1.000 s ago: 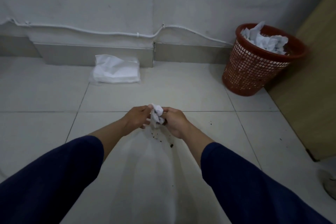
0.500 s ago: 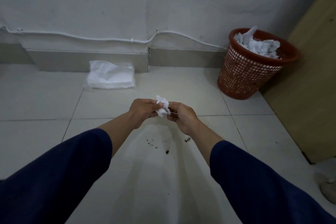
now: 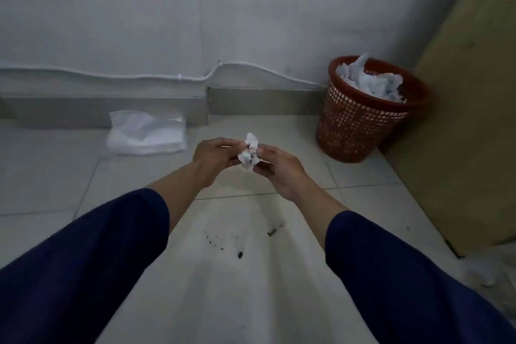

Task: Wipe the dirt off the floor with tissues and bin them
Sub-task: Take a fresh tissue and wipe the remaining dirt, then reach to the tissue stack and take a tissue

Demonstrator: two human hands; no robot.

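A crumpled white tissue (image 3: 249, 153) with dark specks is pinched between my left hand (image 3: 215, 153) and my right hand (image 3: 279, 169), raised above the white floor tiles. Dark crumbs of dirt (image 3: 239, 253) lie scattered on the tile below my wrists, with another speck of dirt (image 3: 271, 232) to their right. A red mesh bin (image 3: 360, 126) stands in the right corner, filled near its rim with used tissues (image 3: 371, 82). A pack of white tissues (image 3: 145, 132) lies on the floor by the wall at the left.
A grey skirting ledge (image 3: 156, 109) and a white cable (image 3: 178, 77) run along the back wall. A tan wooden panel (image 3: 463, 120) closes off the right side behind the bin. Something pale lies on the floor at the lower right (image 3: 485, 274).
Both hands lifted the crumpled tissue up and away from the floor, toward the wall. The dirt crumbs now show well below the hands. My view has tilted upward.
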